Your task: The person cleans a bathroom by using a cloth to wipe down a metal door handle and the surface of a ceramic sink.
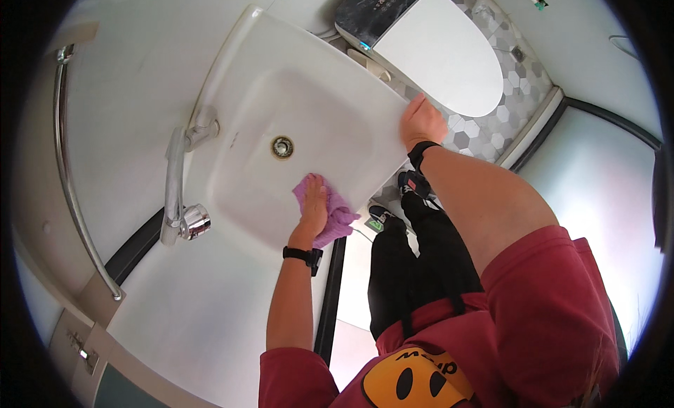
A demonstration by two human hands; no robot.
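Note:
My left hand (314,205) lies over a purple cloth (339,216), pressing it against the near side of the white ceramic washbasin (363,105). The fingers are stretched out and close together, pointing up the basin wall. At the front right corner of the basin my right hand (423,121) is curled against the rim; its fingertips are hidden, so a grip on the rim cannot be made out. A round metal drain (282,147) sits in the basin floor, with grime around its ring. The tap (176,176) stands at the back left edge, its chrome spout head (195,221) over the ledge.
Beyond the basin is a toilet with a white lid (442,50) and a dark control panel (376,8). A slipper (368,65) lies between them. Hexagonal tiles (463,131) cover the floor. A chrome rail (66,171) runs up the left wall. A frosted door panel (590,160) is at right.

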